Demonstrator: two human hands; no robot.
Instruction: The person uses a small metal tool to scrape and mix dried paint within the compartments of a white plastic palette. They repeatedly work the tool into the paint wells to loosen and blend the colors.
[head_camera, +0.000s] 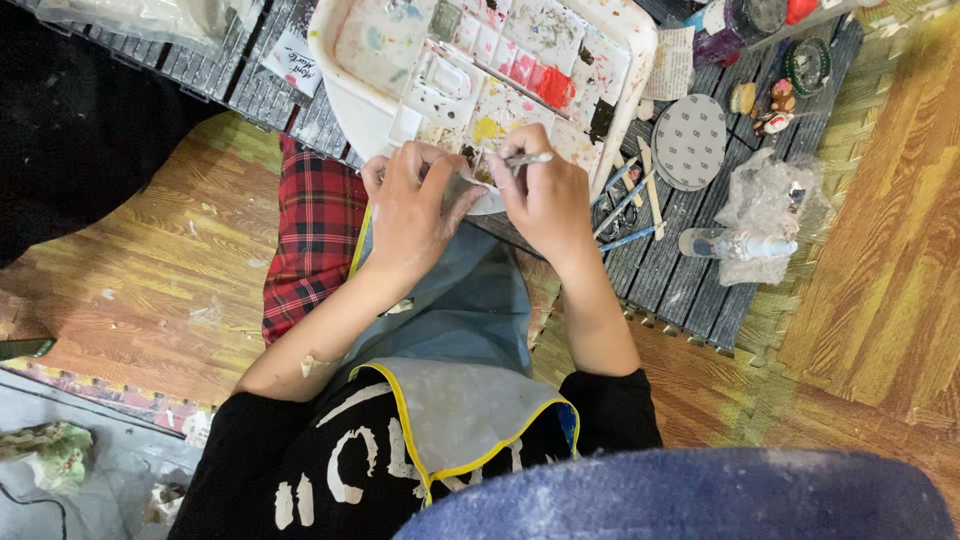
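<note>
left hand (410, 205) clamped round small grey object (458, 185); right hand (545, 195) pinching thin brush (528, 159). at 12 o'clock, stained white plastic palette (480, 70): smear risk if brush slips.

Big white paint tray (345, 95) with colour blobs. Round grey disc (689, 141). Crinkly plastic bag (765, 205). Red checked cloth (312, 240). Wooden sticks (651, 188) on dark slats.
</note>
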